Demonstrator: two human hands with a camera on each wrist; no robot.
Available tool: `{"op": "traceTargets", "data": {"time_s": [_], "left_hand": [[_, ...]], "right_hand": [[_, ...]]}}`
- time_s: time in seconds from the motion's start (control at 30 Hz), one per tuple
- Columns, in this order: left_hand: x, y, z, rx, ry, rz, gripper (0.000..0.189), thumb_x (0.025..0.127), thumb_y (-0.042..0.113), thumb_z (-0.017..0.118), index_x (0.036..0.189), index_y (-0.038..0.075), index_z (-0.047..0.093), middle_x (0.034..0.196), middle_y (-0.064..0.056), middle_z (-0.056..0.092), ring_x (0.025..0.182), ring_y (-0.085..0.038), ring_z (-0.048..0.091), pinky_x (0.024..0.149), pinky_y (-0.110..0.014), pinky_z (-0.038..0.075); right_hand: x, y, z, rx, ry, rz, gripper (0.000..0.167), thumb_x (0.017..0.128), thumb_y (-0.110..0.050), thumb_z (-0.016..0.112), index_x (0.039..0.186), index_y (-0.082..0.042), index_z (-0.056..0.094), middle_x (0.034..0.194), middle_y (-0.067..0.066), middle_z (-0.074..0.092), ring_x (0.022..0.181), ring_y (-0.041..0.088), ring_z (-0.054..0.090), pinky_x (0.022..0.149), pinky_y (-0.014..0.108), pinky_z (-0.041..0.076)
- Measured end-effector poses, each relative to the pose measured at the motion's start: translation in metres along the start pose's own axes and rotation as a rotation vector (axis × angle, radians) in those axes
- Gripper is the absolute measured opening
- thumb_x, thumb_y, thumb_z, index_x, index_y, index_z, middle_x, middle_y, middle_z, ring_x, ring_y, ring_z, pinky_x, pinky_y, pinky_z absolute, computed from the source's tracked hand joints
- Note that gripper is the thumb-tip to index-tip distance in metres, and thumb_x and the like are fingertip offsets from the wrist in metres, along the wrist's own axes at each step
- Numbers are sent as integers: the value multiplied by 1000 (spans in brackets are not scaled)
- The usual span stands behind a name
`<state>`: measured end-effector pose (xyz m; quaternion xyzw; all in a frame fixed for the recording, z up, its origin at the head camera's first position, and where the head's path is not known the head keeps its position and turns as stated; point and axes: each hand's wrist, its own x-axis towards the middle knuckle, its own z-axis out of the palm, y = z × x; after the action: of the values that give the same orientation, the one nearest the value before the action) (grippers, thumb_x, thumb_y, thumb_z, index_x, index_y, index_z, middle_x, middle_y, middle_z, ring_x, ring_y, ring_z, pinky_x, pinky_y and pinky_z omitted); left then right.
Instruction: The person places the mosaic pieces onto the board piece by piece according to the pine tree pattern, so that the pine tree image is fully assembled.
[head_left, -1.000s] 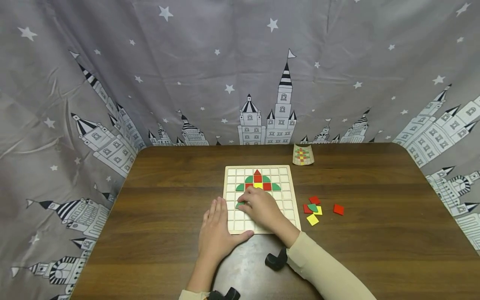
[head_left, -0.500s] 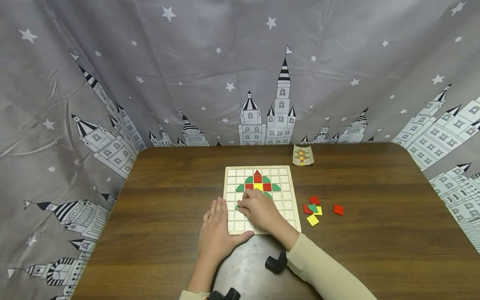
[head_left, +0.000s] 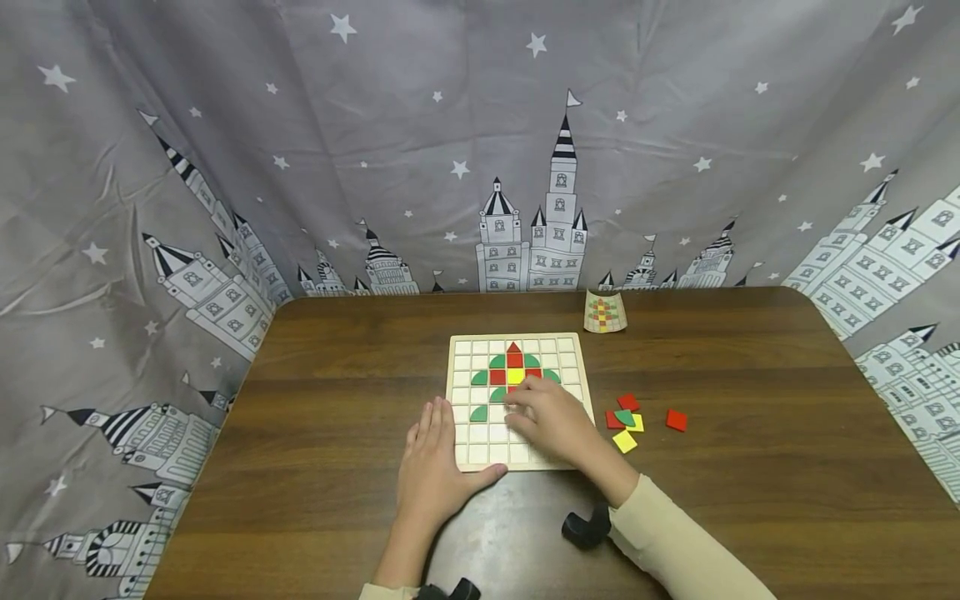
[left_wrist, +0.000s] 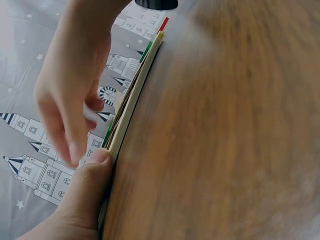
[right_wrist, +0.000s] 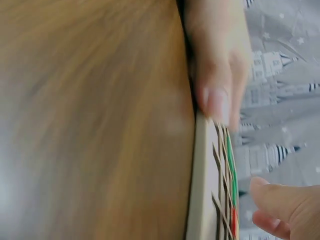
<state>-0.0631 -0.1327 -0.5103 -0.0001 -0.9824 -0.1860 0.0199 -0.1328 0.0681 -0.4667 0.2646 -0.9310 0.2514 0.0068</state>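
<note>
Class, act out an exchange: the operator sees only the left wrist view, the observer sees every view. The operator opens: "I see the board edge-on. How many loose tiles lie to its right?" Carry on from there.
Observer: Six show in the head view: three red tiles, two yellow tiles and a green tile.
Operator: Anything else near the board?
Observer: Yes, a small patterned card beyond it, by the far right corner.
Operator: I see the thumb of the left hand. Where are its fingers?
Observer: Straight, along the board's left edge.
</note>
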Motion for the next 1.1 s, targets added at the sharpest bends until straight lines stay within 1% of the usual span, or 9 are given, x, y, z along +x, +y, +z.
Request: {"op": "traceTargets", "data": {"time_s": [0.17,0.3,0.43,0.53,0.7,0.8,0.87,1.1], "left_hand": [[-1,0,0,-21,-8,-10,134,65,92,56,158,4,17,166,-12,17,155,-27,14,124,-47,20],[-1,0,1,-34,-9,-14,134,65,92,56,158,4,16,167,-11,16,156,-26,13,124,-47,20],[-2,0,1,-36,-1,-11,134,65,92,55,158,5,17,167,-11,17,156,-26,13,124,-47,20],[-2,0,1,-32,7,-6,133,65,92,55,158,5,18,166,-11,18,155,-26,14,124,-48,21],[-3,1,-1,-32,5,0,132,66,92,55,158,5,18,166,-11,18,155,-26,14,124,-50,21],[-3,1,-2,-34,5,1,132,66,92,55,158,5,18,166,-11,18,155,-26,14,124,-50,21],[-3,1,-2,-31,4,0,132,66,92,54,158,5,18,166,-11,18,155,-26,14,124,-50,21],[-3,1,-2,-32,0,-7,133,66,92,54,158,5,17,166,-11,17,155,-27,15,124,-50,21]], "right_hand": [[-20,23,-19,-20,52,51,32,85,-26,79,115,-16,76,101,-3,68,93,16,57,75,32,50],[-43,47,-37,-43,93,84,35,85,-25,79,117,-13,74,103,-2,68,93,17,56,76,33,50],[-69,73,-54,-61,128,134,37,83,-23,80,118,-11,73,105,0,68,92,18,55,73,33,47],[-87,92,-67,-84,132,186,42,82,-24,81,121,-10,72,106,3,67,91,22,54,70,33,44],[-113,117,-83,-126,86,266,53,83,-28,80,128,-4,66,113,12,65,97,31,55,75,42,47],[-123,125,-88,-129,49,292,55,84,-29,79,129,-1,65,114,15,63,99,34,55,78,48,48],[-127,128,-89,-116,33,302,53,85,-29,78,128,-1,66,114,15,63,99,35,55,79,50,49],[-127,127,-89,-70,34,314,37,86,-26,77,116,-5,72,109,12,65,104,36,58,86,57,50]]}}
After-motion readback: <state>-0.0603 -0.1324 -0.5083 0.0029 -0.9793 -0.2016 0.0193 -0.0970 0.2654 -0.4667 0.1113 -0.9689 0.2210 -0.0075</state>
